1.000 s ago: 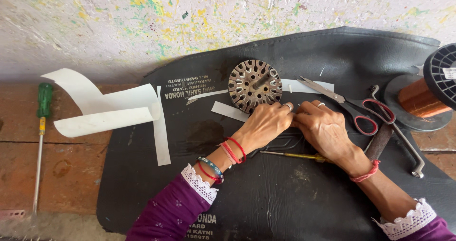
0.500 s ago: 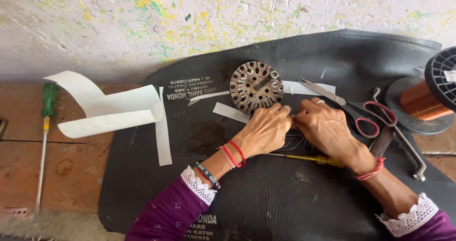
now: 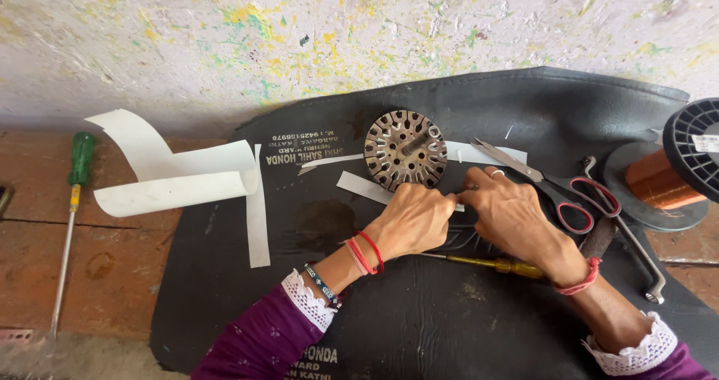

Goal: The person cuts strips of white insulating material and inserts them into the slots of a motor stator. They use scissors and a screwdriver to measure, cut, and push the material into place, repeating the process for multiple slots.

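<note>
i see my left hand [image 3: 412, 219] and right hand [image 3: 509, 214] meeting fingertip to fingertip, both pinching a white paper strip [image 3: 365, 187] just below the slotted metal stator [image 3: 405, 149]; the strip runs left from the grip, toward the stator's lower edge.

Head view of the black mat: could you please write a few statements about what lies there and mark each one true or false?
1. The slotted metal core lies on the black mat. True.
2. The red-handled scissors are in the right hand. False: they lie on the mat beside that hand.
3. The left hand and the right hand meet at a white paper strip. True.
4. The green-handled screwdriver lies on the mat. False: it lies on the reddish floor left of it.
5. The copper wire spool sits at the right edge. True.
</note>
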